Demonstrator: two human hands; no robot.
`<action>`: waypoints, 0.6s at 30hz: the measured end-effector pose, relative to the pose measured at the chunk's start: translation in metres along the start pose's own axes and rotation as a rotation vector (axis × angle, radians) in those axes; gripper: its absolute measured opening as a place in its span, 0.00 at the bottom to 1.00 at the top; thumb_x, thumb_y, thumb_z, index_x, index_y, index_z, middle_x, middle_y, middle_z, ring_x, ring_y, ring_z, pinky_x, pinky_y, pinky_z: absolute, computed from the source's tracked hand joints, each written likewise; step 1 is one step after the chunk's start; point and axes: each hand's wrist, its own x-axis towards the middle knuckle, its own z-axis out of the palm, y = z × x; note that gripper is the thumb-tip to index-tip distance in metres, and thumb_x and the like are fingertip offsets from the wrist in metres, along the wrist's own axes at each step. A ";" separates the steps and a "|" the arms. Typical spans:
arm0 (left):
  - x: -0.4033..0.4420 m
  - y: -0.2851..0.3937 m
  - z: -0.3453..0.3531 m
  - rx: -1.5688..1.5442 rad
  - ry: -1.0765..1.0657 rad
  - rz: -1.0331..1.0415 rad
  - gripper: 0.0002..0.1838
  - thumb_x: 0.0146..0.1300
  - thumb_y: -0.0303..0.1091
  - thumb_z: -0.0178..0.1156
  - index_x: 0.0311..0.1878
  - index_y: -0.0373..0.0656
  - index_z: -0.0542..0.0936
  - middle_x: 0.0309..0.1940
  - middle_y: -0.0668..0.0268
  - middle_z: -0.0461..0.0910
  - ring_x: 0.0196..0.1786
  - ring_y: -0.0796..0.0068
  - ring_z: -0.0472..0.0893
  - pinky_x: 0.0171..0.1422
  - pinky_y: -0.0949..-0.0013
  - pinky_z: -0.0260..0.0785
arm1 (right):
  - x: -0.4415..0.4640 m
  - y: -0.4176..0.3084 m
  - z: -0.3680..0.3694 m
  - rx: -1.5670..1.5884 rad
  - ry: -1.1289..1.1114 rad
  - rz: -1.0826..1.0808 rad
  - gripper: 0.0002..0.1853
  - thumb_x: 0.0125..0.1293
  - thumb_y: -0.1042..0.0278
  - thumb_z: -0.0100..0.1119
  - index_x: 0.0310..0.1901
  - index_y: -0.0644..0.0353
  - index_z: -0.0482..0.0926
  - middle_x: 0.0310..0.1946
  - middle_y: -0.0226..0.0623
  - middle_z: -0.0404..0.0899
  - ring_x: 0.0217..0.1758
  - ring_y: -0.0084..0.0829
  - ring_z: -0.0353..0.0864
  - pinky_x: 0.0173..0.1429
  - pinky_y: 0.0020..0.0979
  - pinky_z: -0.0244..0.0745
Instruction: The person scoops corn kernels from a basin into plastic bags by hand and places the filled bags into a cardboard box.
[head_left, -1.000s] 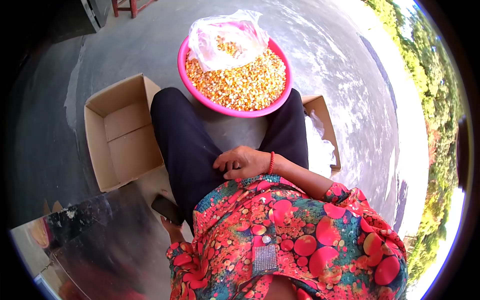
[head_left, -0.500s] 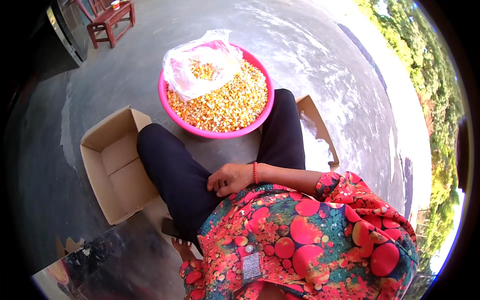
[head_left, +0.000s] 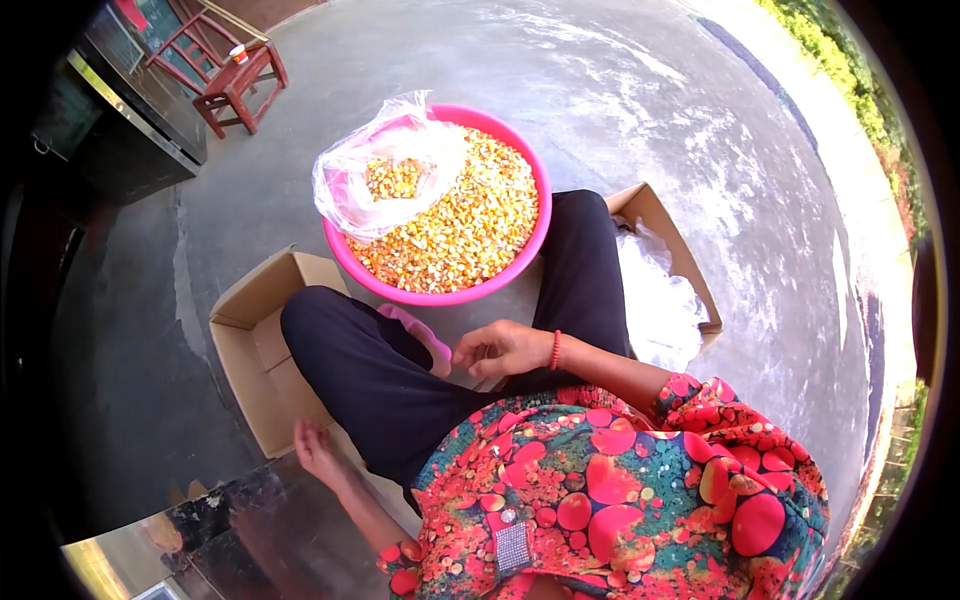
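My left hand [head_left: 320, 455] hangs beside my left thigh, near the lower edge of an open cardboard box [head_left: 245, 375]; its fingers are slightly apart and nothing shows in it. Over my lap, my right hand [head_left: 500, 350], with a red beaded bracelet [head_left: 555, 350] at the wrist, is loosely curled, thumb apart, and looks empty. Beyond my knees stands a pink basin [head_left: 440, 298] full of corn kernels [head_left: 480, 220]. A clear plastic bag [head_left: 345, 190] with some kernels in it lies on the basin's left side.
At my right, another cardboard box [head_left: 665, 225] holds white plastic bags [head_left: 660, 310]. A red wooden chair [head_left: 230, 90] bearing a small cup [head_left: 238, 54] stands at the upper left, near a dark cabinet [head_left: 130, 150]. A dark glossy surface [head_left: 270, 530] lies at the lower left.
My left hand has moved outward and forward, and the dark phone beside it is no longer visible. My right hand has lifted off my thigh. My left knee has shifted, revealing a pink shoe.
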 end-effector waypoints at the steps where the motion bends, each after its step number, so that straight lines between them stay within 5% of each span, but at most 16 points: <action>1: 0.000 0.032 0.021 0.009 -0.034 0.126 0.16 0.66 0.31 0.50 0.55 0.37 0.70 0.46 0.63 0.74 0.46 0.75 0.75 0.54 0.70 0.67 | -0.003 -0.001 -0.008 0.031 0.046 -0.021 0.11 0.58 0.72 0.57 0.43 0.63 0.76 0.31 0.31 0.79 0.36 0.21 0.77 0.41 0.24 0.73; 6: -0.007 0.141 0.134 -0.114 -0.293 0.427 0.19 0.66 0.30 0.51 0.59 0.36 0.66 0.46 0.62 0.74 0.45 0.74 0.76 0.52 0.69 0.69 | 0.002 -0.023 -0.038 0.089 0.419 -0.182 0.08 0.59 0.77 0.56 0.41 0.63 0.75 0.36 0.29 0.77 0.38 0.18 0.75 0.39 0.23 0.73; 12: 0.026 0.126 0.257 -0.030 -0.535 0.131 0.45 0.59 0.38 0.62 0.69 0.34 0.44 0.63 0.47 0.57 0.61 0.64 0.66 0.57 0.65 0.65 | 0.063 -0.047 -0.117 -0.479 1.096 -0.323 0.27 0.50 0.69 0.64 0.53 0.63 0.68 0.49 0.44 0.70 0.48 0.39 0.75 0.51 0.35 0.72; 14: 0.036 0.110 0.287 -0.047 -0.616 0.171 0.38 0.58 0.36 0.62 0.65 0.33 0.53 0.57 0.51 0.66 0.57 0.66 0.70 0.57 0.64 0.66 | 0.088 -0.044 -0.141 -0.691 1.261 -0.398 0.33 0.48 0.67 0.65 0.57 0.62 0.65 0.49 0.48 0.70 0.50 0.44 0.74 0.55 0.40 0.70; 16: 0.050 0.102 0.295 -0.091 -0.707 0.274 0.34 0.58 0.35 0.62 0.63 0.33 0.58 0.53 0.53 0.70 0.54 0.67 0.73 0.56 0.64 0.68 | 0.108 -0.042 -0.147 -0.577 1.161 -0.251 0.30 0.48 0.68 0.64 0.55 0.63 0.68 0.44 0.48 0.73 0.46 0.44 0.75 0.52 0.39 0.71; 18: 0.060 0.101 0.302 -0.264 -0.677 0.009 0.23 0.55 0.26 0.61 0.54 0.35 0.69 0.46 0.58 0.76 0.49 0.68 0.77 0.54 0.63 0.70 | 0.121 -0.041 -0.169 -0.412 0.864 0.061 0.15 0.53 0.70 0.58 0.44 0.65 0.76 0.27 0.41 0.79 0.31 0.35 0.79 0.39 0.34 0.75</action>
